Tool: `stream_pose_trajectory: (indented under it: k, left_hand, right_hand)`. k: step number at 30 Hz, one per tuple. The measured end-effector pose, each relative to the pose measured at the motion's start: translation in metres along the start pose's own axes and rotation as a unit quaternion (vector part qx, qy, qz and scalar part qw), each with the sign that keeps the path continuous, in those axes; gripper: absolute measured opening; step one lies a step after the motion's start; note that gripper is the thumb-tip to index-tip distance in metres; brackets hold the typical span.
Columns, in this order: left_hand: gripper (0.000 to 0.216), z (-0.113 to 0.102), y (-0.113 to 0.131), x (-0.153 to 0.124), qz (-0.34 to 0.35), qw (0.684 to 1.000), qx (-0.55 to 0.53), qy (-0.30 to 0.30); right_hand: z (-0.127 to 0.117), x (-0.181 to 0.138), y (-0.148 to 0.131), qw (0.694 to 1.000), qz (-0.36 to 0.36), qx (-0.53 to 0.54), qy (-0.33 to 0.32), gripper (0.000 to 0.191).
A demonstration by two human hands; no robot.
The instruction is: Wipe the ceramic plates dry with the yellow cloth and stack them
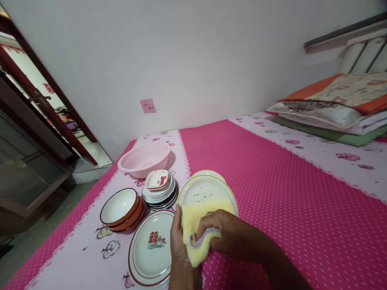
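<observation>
My left hand (179,237) grips the left edge of a white plate (193,191) with a yellow rim, its thumb along the edge and its other fingers hidden. A yellow cloth (193,215) with a lilac border covers the near part of that plate. With bent fingers, my right hand (222,231) holds the cloth bunched against the plate. Another yellow-rimmed plate (211,173) shows just behind the first one. Close to my left wrist lies a stack of red-rimmed plates (139,245), the top one bearing a red symbol.
Orange bowls (130,219) are stacked at the left. Behind them, small square dishes (156,179) top a pile of plates (159,197). A pink basin (145,157) stands near the wall (211,60). Folded bedding (329,112) lies far right on the pink dotted bedspread (272,173).
</observation>
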State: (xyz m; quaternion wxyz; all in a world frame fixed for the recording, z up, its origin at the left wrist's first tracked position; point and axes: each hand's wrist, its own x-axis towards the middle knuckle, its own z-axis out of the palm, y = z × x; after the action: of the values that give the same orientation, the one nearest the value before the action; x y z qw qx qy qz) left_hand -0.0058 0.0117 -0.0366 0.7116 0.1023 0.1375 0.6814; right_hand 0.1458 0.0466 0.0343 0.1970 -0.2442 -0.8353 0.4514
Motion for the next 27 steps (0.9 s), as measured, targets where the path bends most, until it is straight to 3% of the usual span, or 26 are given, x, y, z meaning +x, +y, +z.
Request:
stream_pose_trajectory:
  k: [3, 8, 11, 15, 17, 20, 27]
  left_hand:
    - [0.046, -0.006, 0.007, 0.002, 0.008, 0.998, 0.008, -0.063]
    - [0.045, -0.023, 0.017, 0.006, 0.064, 0.996, 0.008, -0.063]
    - [0.045, -0.031, 0.021, 0.006, 0.06, 0.997, 0.002, -0.042]
    - [0.052, -0.027, 0.02, 0.006, 0.064, 0.998, -0.001, -0.03]
    - [0.059, -0.021, 0.016, 0.007, 0.072, 0.997, 0.011, -0.023]
    - [0.06, -0.014, 0.007, 0.008, 0.074, 0.997, 0.02, -0.02]
    - [0.065, -0.006, -0.017, 0.011, -0.002, 0.999, 0.009, -0.047]
  right_hand:
    - [-0.006, -0.009, 0.0, 0.999, 0.027, -0.015, -0.012, 0.042]
    - [-0.025, -0.021, 0.013, 0.985, 0.106, -0.113, 0.072, 0.036]
    - [-0.044, -0.024, 0.026, 0.957, 0.14, -0.176, 0.183, 0.036]
    - [-0.06, -0.025, 0.029, 0.87, 0.153, -0.216, 0.415, 0.032]
    - [-0.058, -0.022, 0.025, 0.843, 0.121, -0.204, 0.482, 0.03]
    - [-0.044, -0.013, 0.023, 0.852, 0.076, -0.18, 0.486, 0.025]
    - [-0.015, 0.01, 0.03, 0.898, -0.009, -0.11, 0.427, 0.03]
